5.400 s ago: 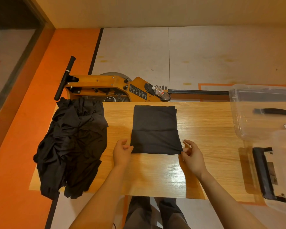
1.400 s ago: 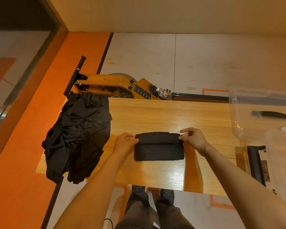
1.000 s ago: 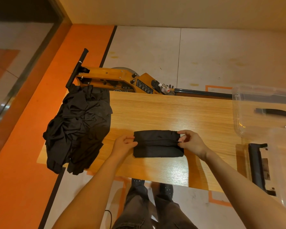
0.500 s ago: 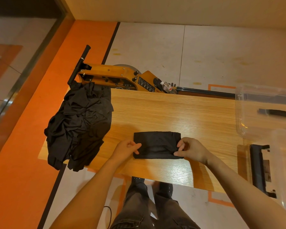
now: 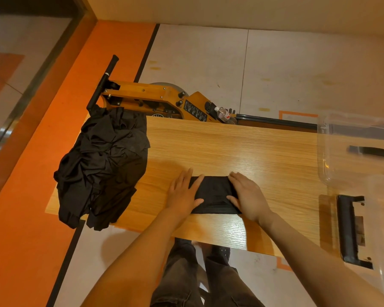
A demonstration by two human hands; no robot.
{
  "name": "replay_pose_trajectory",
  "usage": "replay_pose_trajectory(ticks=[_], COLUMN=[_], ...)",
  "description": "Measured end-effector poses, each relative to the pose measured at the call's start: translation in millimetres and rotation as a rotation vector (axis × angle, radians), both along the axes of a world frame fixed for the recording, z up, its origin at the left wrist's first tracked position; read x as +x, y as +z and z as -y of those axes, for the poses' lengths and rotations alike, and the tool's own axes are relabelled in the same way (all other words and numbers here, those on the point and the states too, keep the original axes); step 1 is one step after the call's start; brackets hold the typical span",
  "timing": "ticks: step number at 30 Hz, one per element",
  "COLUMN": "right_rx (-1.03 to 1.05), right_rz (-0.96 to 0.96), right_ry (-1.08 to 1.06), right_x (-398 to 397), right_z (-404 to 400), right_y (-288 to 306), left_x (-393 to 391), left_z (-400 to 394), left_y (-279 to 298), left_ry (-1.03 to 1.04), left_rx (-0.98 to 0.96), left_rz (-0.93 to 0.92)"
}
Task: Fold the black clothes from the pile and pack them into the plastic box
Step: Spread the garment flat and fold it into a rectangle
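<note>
At the far left, the pile of black clothes [image 5: 102, 165] lies crumpled on the left end of the wooden table [image 5: 242, 147], and part of it hangs over the near edge. Behind it, on the floor beyond the table, we see an orange machine [image 5: 146, 96] with a black handle, and a small bottle [image 5: 224, 114] rests on its right end. Moving right, our left hand [image 5: 183, 192] lies flat with straight fingers on the left end of the folded black garment [image 5: 213, 194], its grip spread apart and clamped on nothing. The garment sits near the table's front edge, between our 2 hands. Our right hand [image 5: 246, 196] presses its right end the same way, fingers straight and apart. At the far right stands the clear plastic box [image 5: 341, 151], well apart from the garment, with its lid [image 5: 381, 229] beside it toward us.
</note>
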State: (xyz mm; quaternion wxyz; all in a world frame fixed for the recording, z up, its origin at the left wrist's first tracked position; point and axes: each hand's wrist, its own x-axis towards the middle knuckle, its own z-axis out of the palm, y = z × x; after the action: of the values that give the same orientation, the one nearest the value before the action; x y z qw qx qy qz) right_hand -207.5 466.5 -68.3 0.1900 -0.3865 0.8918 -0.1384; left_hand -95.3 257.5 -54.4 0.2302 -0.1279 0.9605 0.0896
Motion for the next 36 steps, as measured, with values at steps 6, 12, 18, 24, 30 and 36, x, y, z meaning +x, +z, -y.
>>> replay_pose_trajectory(ticks=[6,12,18,24,30,36], right_rx=[0.223,0.29,0.059,0.013,0.083,-0.125], right_rz=[-0.058,-0.039,-0.031,0.052,0.187,0.46], right_ry=[0.121,0.104,-0.085,-0.046,-0.099,-0.294], right_x=[5.0,-4.5,-9.9,-12.9,-23.2,-28.7], right_z=[-21.8,-38.3,-22.3,-18.7,-8.2,1.2], right_y=[-13.6,-11.7,6.1,6.3,7.5,12.6], left_x=[20.3,20.9,22.0,31.6,23.5,-0.4], left_z=[15.1,19.2,20.7,32.8,39.1,40.2], left_y=[-18.8,-17.9,-12.8,-13.4,-5.9,1.6], left_ry=[-0.067,-0.077,-0.043,0.002,0.036,0.072], left_rx=[0.002,0.005,0.046,0.04,0.101,0.116], left_rz=[0.128,0.139,0.029,-0.13,-0.176,-0.028])
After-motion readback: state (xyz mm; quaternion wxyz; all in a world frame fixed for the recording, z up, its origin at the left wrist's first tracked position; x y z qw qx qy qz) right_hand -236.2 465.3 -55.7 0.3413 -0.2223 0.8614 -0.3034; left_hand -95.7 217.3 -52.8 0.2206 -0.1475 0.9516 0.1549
